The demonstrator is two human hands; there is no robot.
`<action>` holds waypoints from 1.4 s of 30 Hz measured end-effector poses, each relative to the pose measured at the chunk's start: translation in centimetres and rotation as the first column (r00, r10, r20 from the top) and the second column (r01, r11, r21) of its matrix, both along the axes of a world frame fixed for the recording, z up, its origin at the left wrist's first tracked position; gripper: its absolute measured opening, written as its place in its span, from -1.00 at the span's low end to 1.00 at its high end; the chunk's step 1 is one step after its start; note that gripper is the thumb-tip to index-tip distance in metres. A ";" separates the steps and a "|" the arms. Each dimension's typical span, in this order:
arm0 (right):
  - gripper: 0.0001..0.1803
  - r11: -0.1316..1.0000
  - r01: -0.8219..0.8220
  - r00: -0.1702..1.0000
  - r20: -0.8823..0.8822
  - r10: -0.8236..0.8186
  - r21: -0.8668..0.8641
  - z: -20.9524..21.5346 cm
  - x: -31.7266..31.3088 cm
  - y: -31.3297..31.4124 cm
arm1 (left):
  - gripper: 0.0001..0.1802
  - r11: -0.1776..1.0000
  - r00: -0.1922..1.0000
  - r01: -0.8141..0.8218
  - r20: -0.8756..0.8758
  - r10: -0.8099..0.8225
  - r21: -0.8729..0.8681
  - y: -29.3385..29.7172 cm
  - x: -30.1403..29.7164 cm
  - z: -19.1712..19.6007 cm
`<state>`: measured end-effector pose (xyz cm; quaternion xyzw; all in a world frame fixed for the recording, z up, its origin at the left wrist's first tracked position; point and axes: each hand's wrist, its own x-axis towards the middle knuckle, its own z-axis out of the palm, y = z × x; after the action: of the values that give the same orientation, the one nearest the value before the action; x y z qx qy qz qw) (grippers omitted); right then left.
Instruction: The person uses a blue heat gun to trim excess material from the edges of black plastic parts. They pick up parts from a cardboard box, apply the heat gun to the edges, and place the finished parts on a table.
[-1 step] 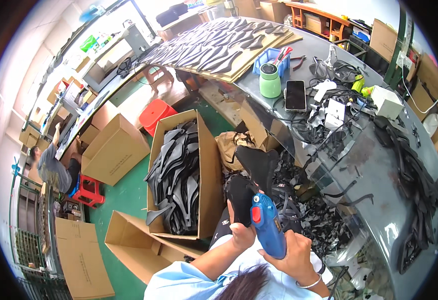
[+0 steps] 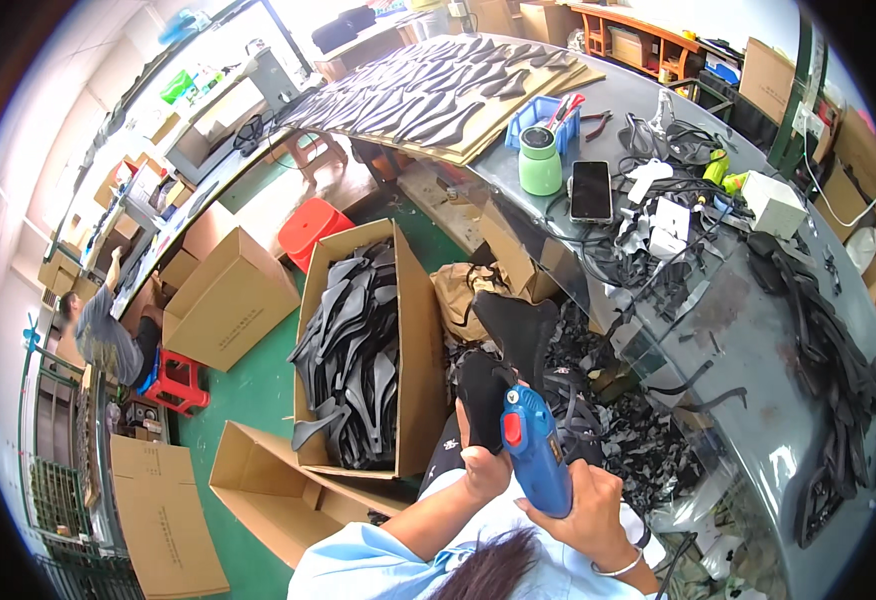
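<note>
- The right hand (image 2: 598,505) is closed around the lower body of a blue power tool (image 2: 540,465), whose head lies against the dark work near the other hand.
- The left hand (image 2: 486,472) grips a black piece (image 2: 482,390) from below, thumb toward the tool; whether the dark flap above belongs to it is hard to tell.
- The black piece, held over the lap, looks light, soft and bendy, so it probably wants support close to the tool's head, with fingers clear.
- The tool seems stiff and heavier, best held round its smooth body.
- Just left stands a cardboard box (image 2: 423,350) of similar dark pieces (image 2: 358,375).
- To the right, black scraps (image 2: 658,450) lie beneath the grey table (image 2: 753,335).
</note>
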<state>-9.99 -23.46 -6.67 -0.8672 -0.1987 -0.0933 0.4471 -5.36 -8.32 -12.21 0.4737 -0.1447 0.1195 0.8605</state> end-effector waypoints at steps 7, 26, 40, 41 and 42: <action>-0.43 1.000 0.006 0.998 0.055 -0.005 -0.019 0.7 0.3 -0.1 | 0.07 0.995 0.998 -0.061 0.006 0.060 0.080 0.1 -0.6 -0.7; -0.52 0.835 0.325 0.932 -0.298 -0.205 0.443 2.4 4.3 -3.8 | -0.78 0.861 0.897 -0.433 0.037 0.440 0.268 -0.9 -0.1 5.5; -0.50 0.722 0.307 0.921 -0.384 -0.063 0.620 3.4 3.9 -2.2 | -0.40 0.914 0.890 0.224 -0.312 -0.333 -0.338 -4.6 -1.6 3.6; -0.50 0.739 0.297 0.927 -0.367 -0.072 0.605 3.4 4.0 -2.3 | -0.39 0.900 0.890 0.233 -0.293 -0.350 -0.368 -3.9 -1.1 3.7; -0.49 0.774 0.273 0.933 -0.353 -0.069 0.572 3.3 3.9 -2.4 | -0.38 0.858 0.858 0.349 -0.241 -0.454 -0.376 -2.7 -0.8 3.2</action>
<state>-6.06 -25.82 -3.36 -0.6933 -0.0038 -0.0550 0.7185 -6.11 -11.03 -9.03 0.3000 -0.0785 -0.1221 0.9428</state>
